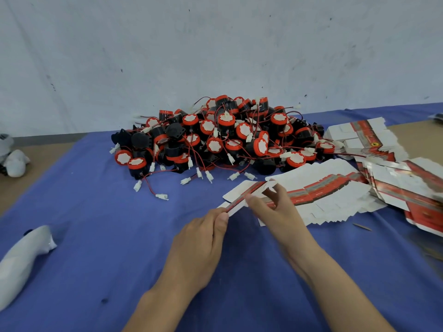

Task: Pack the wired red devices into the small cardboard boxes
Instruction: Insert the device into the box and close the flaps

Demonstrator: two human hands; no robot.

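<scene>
A big heap of red-and-black devices [223, 137] with thin red wires and white plugs lies on the blue cloth [96, 236] against the wall. In front of it, both hands hold one flattened red-and-white cardboard box [242, 196]. My left hand [203, 238] pinches its near end between thumb and fingers. My right hand [271, 204] grips its far part, fingers curled over the flap. To the right, a fanned row of flat boxes [328, 195] spreads over the cloth.
More stacks of flat boxes [364, 137] lie at the right, some overhanging a brown surface. A white plastic object [21, 264] rests at the lower left. A white bundle [14, 161] sits at the far left edge. A pale wall stands behind the heap.
</scene>
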